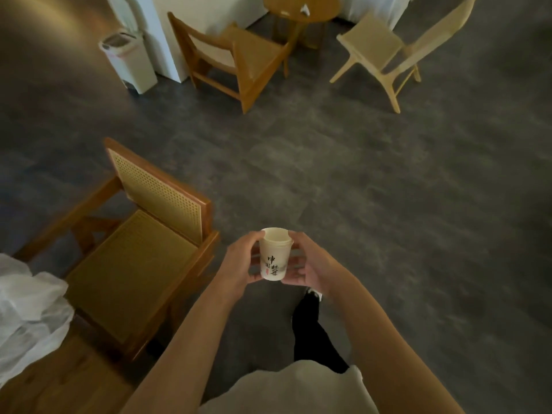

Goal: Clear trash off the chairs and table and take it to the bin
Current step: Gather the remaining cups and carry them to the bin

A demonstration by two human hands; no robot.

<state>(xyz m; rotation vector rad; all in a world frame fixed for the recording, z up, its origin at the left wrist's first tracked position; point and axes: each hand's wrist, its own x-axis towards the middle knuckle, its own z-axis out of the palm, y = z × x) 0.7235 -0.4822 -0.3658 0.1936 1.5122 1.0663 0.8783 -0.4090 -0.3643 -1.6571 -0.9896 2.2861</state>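
Note:
A white paper cup (pixel 274 256) with black characters on its side stands upright between both my hands over the grey floor. My left hand (pixel 240 259) curls round its left side and my right hand (pixel 310 264) curls round its right side. The cup looks like a stack of nested cups, with a second rim showing at the top. A white pedal bin (pixel 130 59) with its lid down stands far off at the upper left, beside a white wall panel. On the round wooden table (pixel 301 8) at the top lies a small white scrap (pixel 304 8).
A wooden cane chair (pixel 134 249) stands close at my left, next to a wooden surface (pixel 50 383) bearing a white plastic bag (pixel 27 312). Two more chairs, a brown chair (pixel 239 55) and a pale chair (pixel 397 49), flank the far table. Grey floor lies between.

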